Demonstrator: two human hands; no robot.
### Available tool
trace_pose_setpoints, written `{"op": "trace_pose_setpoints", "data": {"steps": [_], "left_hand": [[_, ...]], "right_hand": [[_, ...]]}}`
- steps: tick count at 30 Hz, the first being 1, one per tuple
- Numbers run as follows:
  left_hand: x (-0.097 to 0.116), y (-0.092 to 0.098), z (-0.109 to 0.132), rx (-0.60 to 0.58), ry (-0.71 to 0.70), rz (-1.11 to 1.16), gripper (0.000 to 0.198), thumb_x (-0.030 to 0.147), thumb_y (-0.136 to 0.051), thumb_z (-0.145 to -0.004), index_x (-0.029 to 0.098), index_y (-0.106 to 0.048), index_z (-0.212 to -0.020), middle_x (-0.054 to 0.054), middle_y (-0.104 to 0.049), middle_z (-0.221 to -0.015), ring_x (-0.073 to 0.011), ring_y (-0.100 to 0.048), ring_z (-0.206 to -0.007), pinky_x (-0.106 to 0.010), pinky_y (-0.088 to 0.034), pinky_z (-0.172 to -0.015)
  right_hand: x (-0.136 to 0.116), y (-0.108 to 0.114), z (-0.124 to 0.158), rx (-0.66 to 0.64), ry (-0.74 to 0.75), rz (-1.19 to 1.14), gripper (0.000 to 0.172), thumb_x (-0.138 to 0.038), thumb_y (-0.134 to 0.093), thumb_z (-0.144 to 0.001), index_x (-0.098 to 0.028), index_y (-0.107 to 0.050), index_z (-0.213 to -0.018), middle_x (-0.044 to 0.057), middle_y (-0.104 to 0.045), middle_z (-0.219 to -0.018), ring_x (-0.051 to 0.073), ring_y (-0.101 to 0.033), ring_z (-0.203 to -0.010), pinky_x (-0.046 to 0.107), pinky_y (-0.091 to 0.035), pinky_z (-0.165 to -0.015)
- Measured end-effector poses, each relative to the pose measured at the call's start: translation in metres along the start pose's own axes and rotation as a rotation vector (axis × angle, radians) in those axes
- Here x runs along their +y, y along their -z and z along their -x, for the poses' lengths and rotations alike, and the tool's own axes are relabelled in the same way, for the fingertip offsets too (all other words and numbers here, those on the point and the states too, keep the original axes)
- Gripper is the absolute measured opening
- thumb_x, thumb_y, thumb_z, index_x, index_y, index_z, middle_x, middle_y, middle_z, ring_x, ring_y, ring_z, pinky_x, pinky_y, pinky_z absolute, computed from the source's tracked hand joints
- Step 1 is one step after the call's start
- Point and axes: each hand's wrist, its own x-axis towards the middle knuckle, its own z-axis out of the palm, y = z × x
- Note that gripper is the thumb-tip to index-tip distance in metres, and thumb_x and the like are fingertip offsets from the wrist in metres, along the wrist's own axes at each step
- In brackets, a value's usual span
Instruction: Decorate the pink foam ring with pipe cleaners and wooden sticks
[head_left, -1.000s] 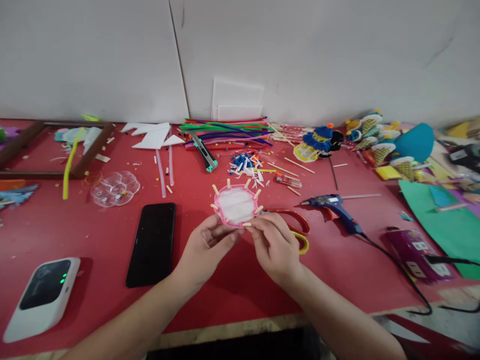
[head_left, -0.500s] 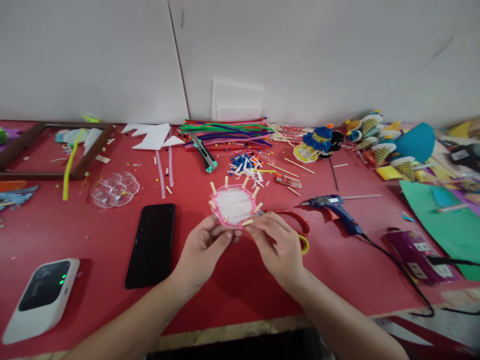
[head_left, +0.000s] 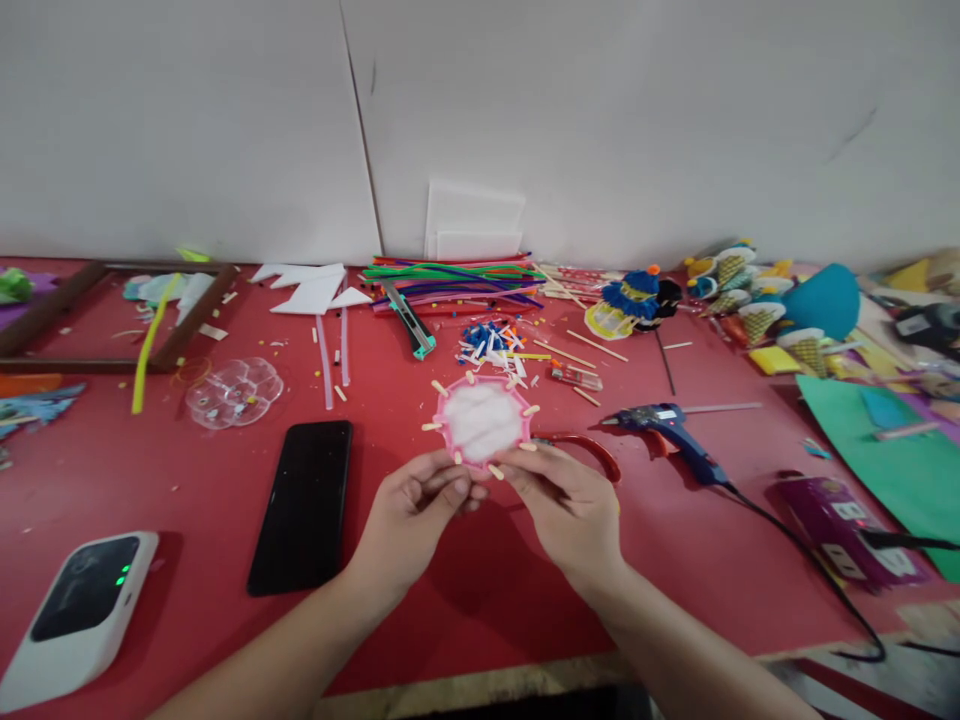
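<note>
A small round craft piece (head_left: 481, 421), white in the middle with a pink rim and several short wooden pegs sticking out around it, is held just above the red table (head_left: 187, 480). My left hand (head_left: 412, 510) pinches its near left edge with thumb and fingers. My right hand (head_left: 568, 505) pinches the near right edge, fingertips by a peg. Both hands are closed on the piece.
A black phone (head_left: 304, 505) lies left of my hands, a white device (head_left: 71, 620) with green lights at the near left. Red-handled scissors (head_left: 589, 447) and a blue glue gun (head_left: 671, 430) with its cord lie to the right. Pipe cleaners (head_left: 454, 275), a cutter (head_left: 411, 320) and scraps sit behind.
The craft piece has turned a little in my fingers and tilted more flat towards the camera. Both hands keep their grip in nearly the same place.
</note>
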Motion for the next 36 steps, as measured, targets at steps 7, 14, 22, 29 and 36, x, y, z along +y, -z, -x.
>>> {"op": "trace_pose_setpoints", "data": {"steps": [7,14,22,29,36], "left_hand": [[0.006,0.011,-0.013,0.189,-0.059,0.152,0.027,0.021,-0.088,-0.058,0.016,-0.072,-0.079,0.001,-0.071,-0.07,-0.0095,-0.065,-0.065,-0.024,-0.056,-0.073],[0.016,0.017,-0.017,0.18,-0.206,0.258,0.019,0.015,-0.08,-0.065,0.02,-0.07,-0.08,0.007,-0.059,-0.063,-0.0058,-0.054,-0.058,-0.022,-0.053,-0.071],[0.009,0.011,-0.012,0.11,-0.1,0.129,0.025,0.034,-0.083,-0.068,0.015,-0.068,-0.073,0.004,-0.062,-0.054,-0.0085,-0.057,-0.056,-0.028,-0.055,-0.078],[0.01,0.01,-0.017,0.149,-0.034,0.109,0.037,0.034,-0.093,-0.047,0.013,-0.074,-0.07,-0.005,-0.076,-0.071,-0.0123,-0.068,-0.064,-0.024,-0.056,-0.072],[0.022,0.004,-0.018,0.16,-0.133,0.043,0.034,0.035,-0.09,-0.053,0.015,-0.068,-0.07,0.0,-0.071,-0.065,-0.0109,-0.065,-0.063,-0.024,-0.054,-0.069]], "right_hand": [[-0.001,0.0,-0.004,0.111,-0.056,-0.101,0.01,-0.021,-0.069,-0.082,-0.026,-0.077,-0.085,0.002,-0.076,-0.079,0.016,-0.072,-0.07,0.025,-0.06,-0.062],[-0.003,-0.002,-0.006,0.178,-0.102,-0.17,0.008,-0.022,-0.073,-0.078,-0.027,-0.078,-0.081,0.001,-0.076,-0.075,0.015,-0.072,-0.068,0.023,-0.06,-0.061],[-0.003,-0.002,-0.006,0.176,-0.159,-0.233,0.005,-0.024,-0.074,-0.076,-0.024,-0.078,-0.079,0.002,-0.076,-0.076,0.015,-0.072,-0.066,0.023,-0.061,-0.061],[-0.002,-0.001,-0.007,0.207,-0.2,-0.262,0.005,-0.026,-0.074,-0.076,-0.023,-0.077,-0.079,0.001,-0.076,-0.076,0.015,-0.071,-0.067,0.024,-0.06,-0.064],[0.01,0.004,-0.009,0.328,-0.285,-0.332,0.014,-0.034,-0.075,-0.075,-0.021,-0.076,-0.081,0.002,-0.075,-0.078,0.016,-0.071,-0.069,0.028,-0.06,-0.067]]}}
